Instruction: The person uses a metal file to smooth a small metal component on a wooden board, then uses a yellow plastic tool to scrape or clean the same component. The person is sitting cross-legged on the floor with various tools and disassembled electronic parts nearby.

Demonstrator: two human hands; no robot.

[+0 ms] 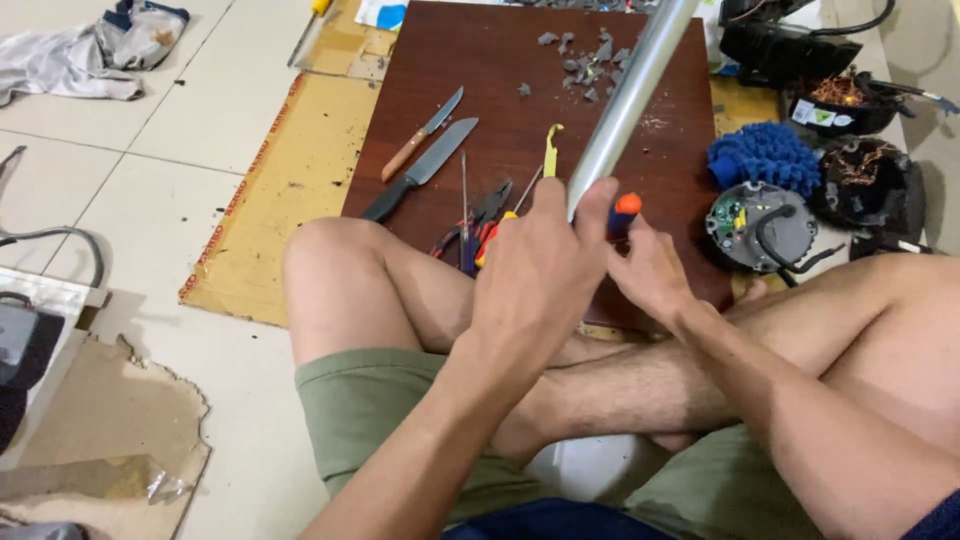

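Crossed bare legs in green shorts (380, 410) fill the bottom of the view, and both forearms are stretched out over them toward a dark brown board (480, 90) that lies on the tiled floor.

A long grey metal pipe (630, 90) is held by the left hand (540, 270). Its fingers are curled closed around the lower end of the pipe. The long axis of the pipe runs from this hand upward and away, tilted to the right, until it leaves the top edge of the picture. So the free length of the pipe lies ahead of the fingers, above the board, and only the near end is gripped.

Just beside it, the right hand (650, 275) is closed on a tool with an orange and blue handle (624, 208). This handle stands very near the gripped end of the pipe, on its right side; whether it touches the pipe cannot be told.

On the board, left of the pipe, two knives (425, 150), pliers (485, 215) and a yellow tool (551, 150) are laid, well apart from the hands. Grey scraps (585, 60) are scattered near the far edge.
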